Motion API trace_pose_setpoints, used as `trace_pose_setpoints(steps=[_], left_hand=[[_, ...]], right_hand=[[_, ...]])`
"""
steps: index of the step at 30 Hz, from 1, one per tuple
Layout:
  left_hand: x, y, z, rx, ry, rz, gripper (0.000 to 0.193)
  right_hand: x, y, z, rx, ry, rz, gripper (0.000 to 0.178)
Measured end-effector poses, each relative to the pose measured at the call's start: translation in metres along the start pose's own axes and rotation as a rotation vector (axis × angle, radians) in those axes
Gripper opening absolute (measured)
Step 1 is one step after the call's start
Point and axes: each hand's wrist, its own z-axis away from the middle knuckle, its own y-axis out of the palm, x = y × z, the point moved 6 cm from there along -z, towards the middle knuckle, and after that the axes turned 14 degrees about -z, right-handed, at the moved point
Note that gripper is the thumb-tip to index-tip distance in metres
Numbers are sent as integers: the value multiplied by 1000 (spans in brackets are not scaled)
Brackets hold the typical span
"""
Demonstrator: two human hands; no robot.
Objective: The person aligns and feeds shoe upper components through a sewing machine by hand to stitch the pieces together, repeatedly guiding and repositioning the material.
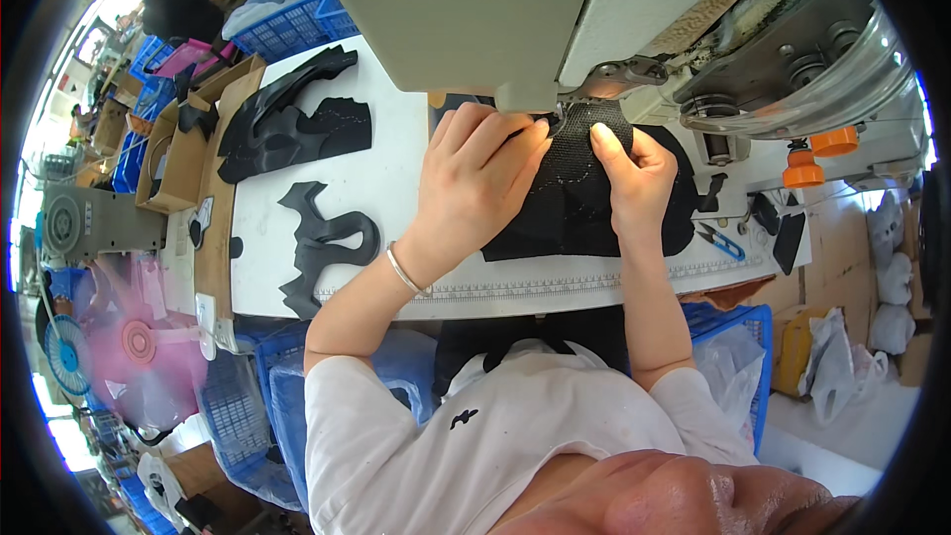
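Note:
Under the head of a sewing machine (475, 10) lies a piece of black mesh fabric (573, 160), part of a larger black panel that spreads over the white table toward me. My left hand (471, 173) is closed at the fabric's left edge, fingertips right by the presser foot. The foot and needle are partly hidden by those fingers. On the other side, my right hand (639, 176) pinches the mesh between thumb and fingers. Blue-handled thread snips (723, 243) rest to the right of the panel.
Black cut pieces (297, 129) and a curved black piece (327, 243) lie on the table's left. A printed ruler strip (525, 289) runs along its front edge. A pink fan (139, 342) stands at left. Blue crates (233, 416) are below. Another person (183, 5) sits far left.

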Motion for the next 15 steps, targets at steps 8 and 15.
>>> trace_pose_setpoints(steps=[8, 15], left_hand=[[-7, 2, 2, -24, 14, -52, 23], [-13, 3, 6, -48, -26, -94, 23]], right_hand=[[12, -4, -17, 47, 2, 187, 13], [7, -15, -40, 123, 68, 457, 21]])
